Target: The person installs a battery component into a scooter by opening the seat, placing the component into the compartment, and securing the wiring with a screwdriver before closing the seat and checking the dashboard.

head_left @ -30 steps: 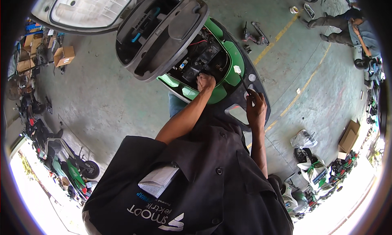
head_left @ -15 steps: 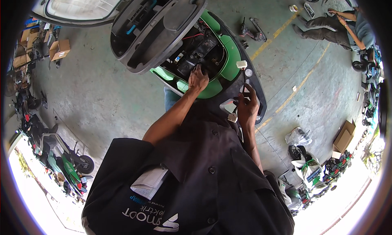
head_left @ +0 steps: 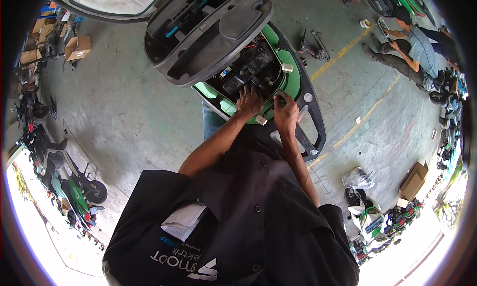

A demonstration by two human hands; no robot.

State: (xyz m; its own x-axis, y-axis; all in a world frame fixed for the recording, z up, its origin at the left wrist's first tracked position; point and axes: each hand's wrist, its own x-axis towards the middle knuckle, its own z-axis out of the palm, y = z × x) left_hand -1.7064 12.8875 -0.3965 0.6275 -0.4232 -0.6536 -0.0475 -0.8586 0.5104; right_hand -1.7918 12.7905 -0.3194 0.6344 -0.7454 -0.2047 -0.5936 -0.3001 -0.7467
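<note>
My left hand (head_left: 250,103) reaches into the opened compartment of a green and black scooter (head_left: 285,62), fingers apart and touching the black inner housing (head_left: 244,70); their tips are hard to see. My right hand (head_left: 286,112) is closed on a dark cable at the compartment's near right rim. The cable carries white connectors, one (head_left: 287,67) on the green panel above my fingers, another (head_left: 261,119) hanging between my hands. The dark storage bin with seat (head_left: 208,37) is tilted up at the back, over the compartment's far left. Wires and a small blue part show inside.
A cordless tool (head_left: 308,49) and a wrench lie on the floor right of the scooter. Co-workers (head_left: 415,55) sit at upper right. Cardboard boxes (head_left: 77,48) are at left, another (head_left: 412,183) at lower right. Scooters (head_left: 74,186) line both sides.
My right hand has moved up and left toward my left hand, bringing the cable and lower connector over the compartment rim. The co-worker at right has leaned forward; another person now shows behind.
</note>
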